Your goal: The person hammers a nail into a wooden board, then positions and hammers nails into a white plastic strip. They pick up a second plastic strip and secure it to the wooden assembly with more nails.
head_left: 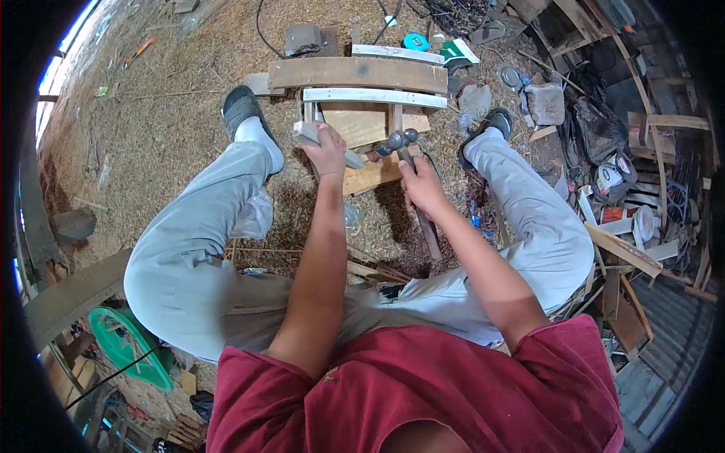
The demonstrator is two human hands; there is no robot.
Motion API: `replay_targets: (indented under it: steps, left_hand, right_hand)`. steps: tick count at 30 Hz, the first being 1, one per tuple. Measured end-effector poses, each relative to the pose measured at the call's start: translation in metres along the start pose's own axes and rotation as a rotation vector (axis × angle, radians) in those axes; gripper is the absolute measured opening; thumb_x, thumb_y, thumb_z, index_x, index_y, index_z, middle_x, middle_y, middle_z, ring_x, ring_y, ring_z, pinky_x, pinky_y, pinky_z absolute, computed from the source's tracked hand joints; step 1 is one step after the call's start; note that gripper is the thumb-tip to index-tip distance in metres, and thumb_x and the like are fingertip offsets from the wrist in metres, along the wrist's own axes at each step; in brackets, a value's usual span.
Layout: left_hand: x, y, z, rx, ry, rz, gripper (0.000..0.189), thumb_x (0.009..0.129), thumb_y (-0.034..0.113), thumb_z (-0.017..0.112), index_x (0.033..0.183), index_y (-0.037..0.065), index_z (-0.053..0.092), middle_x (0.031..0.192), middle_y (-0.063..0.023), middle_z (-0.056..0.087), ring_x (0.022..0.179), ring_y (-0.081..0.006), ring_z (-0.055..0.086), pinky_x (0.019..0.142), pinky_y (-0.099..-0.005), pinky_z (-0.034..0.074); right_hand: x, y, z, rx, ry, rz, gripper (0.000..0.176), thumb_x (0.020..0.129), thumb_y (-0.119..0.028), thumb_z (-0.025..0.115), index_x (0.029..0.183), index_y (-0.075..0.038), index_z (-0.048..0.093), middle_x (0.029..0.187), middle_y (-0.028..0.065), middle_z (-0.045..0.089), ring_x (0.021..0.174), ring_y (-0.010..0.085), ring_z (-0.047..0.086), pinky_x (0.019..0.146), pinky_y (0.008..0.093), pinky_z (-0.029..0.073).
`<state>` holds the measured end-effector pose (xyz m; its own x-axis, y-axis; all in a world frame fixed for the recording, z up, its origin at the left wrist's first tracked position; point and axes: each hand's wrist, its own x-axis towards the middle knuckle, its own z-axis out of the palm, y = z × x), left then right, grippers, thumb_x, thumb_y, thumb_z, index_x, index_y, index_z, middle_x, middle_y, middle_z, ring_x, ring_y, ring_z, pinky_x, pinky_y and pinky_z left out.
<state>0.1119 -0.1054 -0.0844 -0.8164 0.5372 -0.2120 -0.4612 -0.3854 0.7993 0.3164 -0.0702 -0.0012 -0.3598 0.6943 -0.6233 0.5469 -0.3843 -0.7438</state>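
My left hand [327, 153] is closed around a short pale wooden stick [306, 133], which slants down to the right past my fingers. A hammer [405, 155] with a rounded metal head is gripped by its wooden handle in my right hand [424, 186]. Its head is up beside the far end of the stick, above some light boards [370, 178]. Just beyond both hands stands a small wooden frame, with a white-painted slat [375, 96] along its near edge and a wide brown plank [355, 73] behind it.
Sawdust and shavings cover the ground. A turquoise tape measure [415, 41] and a grey block [303, 38] lie beyond the frame. A green plastic basin [130, 347] is at lower left. Scrap wood, a white bucket [643, 223] and bags crowd the right side.
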Motion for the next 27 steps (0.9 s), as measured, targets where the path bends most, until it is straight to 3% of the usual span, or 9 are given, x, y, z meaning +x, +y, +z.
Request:
replay_targets:
  steps: [9,11,14,16,19,21,25,26,27]
  left_hand:
    - [-0.022,-0.013,0.001,0.207,-0.201,0.102,0.023,0.102,0.01,0.055,0.081,0.008,0.049,0.063,0.0041,0.045,0.053,-0.0054,0.043,0.049,-0.0253,0.034]
    - [-0.023,-0.012,-0.001,0.211,-0.207,0.109,0.022,0.102,0.009,0.055,0.081,0.007,0.049,0.065,0.004,0.047,0.055,-0.005,0.044,0.051,-0.0247,0.035]
    - [-0.028,-0.013,-0.001,0.049,-0.121,0.07,0.022,0.1,0.008,0.054,0.08,0.007,0.048,0.069,0.0033,0.048,0.059,-0.0057,0.045,0.053,-0.0253,0.035]
    - [-0.028,-0.022,-0.006,0.196,-0.161,0.166,0.022,0.101,0.011,0.052,0.08,0.006,0.048,0.07,0.0027,0.047,0.059,-0.0073,0.044,0.054,-0.0257,0.034]
    - [-0.025,-0.032,-0.019,0.377,-0.19,0.288,0.022,0.102,0.014,0.049,0.082,0.006,0.048,0.068,0.0022,0.045,0.057,-0.009,0.04,0.053,-0.0272,0.034]
    - [-0.031,-0.016,-0.012,0.203,-0.151,0.133,0.02,0.101,0.013,0.05,0.082,0.007,0.047,0.066,0.0026,0.043,0.054,-0.0087,0.039,0.052,-0.0284,0.034]
    - [-0.026,-0.006,-0.012,0.029,-0.017,0.06,0.02,0.102,0.015,0.049,0.084,0.009,0.047,0.063,0.0035,0.039,0.051,-0.0078,0.036,0.049,-0.029,0.034]
    - [-0.024,-0.005,-0.013,-0.006,0.019,0.045,0.02,0.103,0.016,0.048,0.084,0.009,0.047,0.063,0.0035,0.039,0.051,-0.008,0.036,0.049,-0.0288,0.034]
    - [-0.026,0.001,-0.016,0.12,-0.082,0.032,0.019,0.102,0.016,0.047,0.084,0.01,0.046,0.063,0.0029,0.039,0.05,-0.0089,0.036,0.048,-0.0293,0.036]
  right_hand:
    - [0.001,-0.029,0.003,0.111,0.129,-0.057,0.026,0.111,-0.032,0.05,0.109,-0.007,0.056,0.063,0.0016,0.05,0.043,0.0151,0.05,0.038,0.0342,0.04]
    - [0.039,0.031,0.011,-0.134,0.234,-0.276,0.026,0.111,-0.032,0.05,0.111,-0.007,0.056,0.063,0.0016,0.049,0.043,0.0157,0.049,0.038,0.0346,0.04]
    - [0.03,0.044,0.019,-0.192,0.13,-0.09,0.027,0.111,-0.033,0.05,0.115,-0.007,0.057,0.064,0.0021,0.049,0.043,0.0165,0.048,0.038,0.0348,0.04]
    - [0.02,0.034,0.02,-0.042,-0.001,0.128,0.029,0.111,-0.033,0.051,0.115,-0.006,0.057,0.065,0.0024,0.049,0.042,0.0167,0.048,0.038,0.0348,0.04]
    - [0.015,0.003,0.005,0.083,0.096,0.06,0.031,0.11,-0.035,0.051,0.107,-0.004,0.055,0.065,0.0024,0.049,0.042,0.0163,0.048,0.038,0.0341,0.04]
    - [0.029,0.004,-0.004,0.173,0.126,-0.02,0.033,0.111,-0.037,0.05,0.104,-0.005,0.054,0.065,0.0036,0.051,0.043,0.0161,0.05,0.039,0.0344,0.042]
    - [0.01,0.009,0.025,-0.189,0.292,-0.216,0.035,0.11,-0.037,0.051,0.107,-0.003,0.057,0.067,0.0093,0.057,0.046,0.0197,0.056,0.042,0.04,0.045]
    - [0.038,0.053,0.027,-0.47,0.217,-0.333,0.038,0.108,-0.037,0.052,0.114,0.0,0.061,0.082,0.0198,0.068,0.054,0.0273,0.066,0.049,0.0447,0.051]
    - [0.027,0.042,0.027,-0.364,0.096,-0.13,0.038,0.107,-0.036,0.053,0.113,0.0,0.061,0.082,0.0197,0.068,0.054,0.0274,0.066,0.049,0.044,0.051]
